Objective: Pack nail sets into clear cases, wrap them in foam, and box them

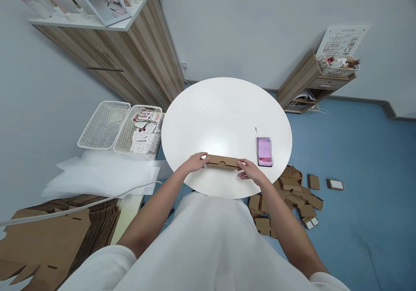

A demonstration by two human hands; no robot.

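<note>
A small flat brown cardboard box (222, 161) lies near the front edge of the round white table (224, 113). My left hand (196, 162) grips its left end with the fingers curled round it. My right hand (249, 172) holds the right end, fingers pressed against the box. Both hands pinch the box between them just above the tabletop.
A phone (264, 152) lies on the table to the right of the box. Several folded brown boxes (290, 194) are piled on the blue floor at the right. At the left stand two white baskets (121, 127), white foam sheets (104, 174) and flat cardboard blanks (55, 234).
</note>
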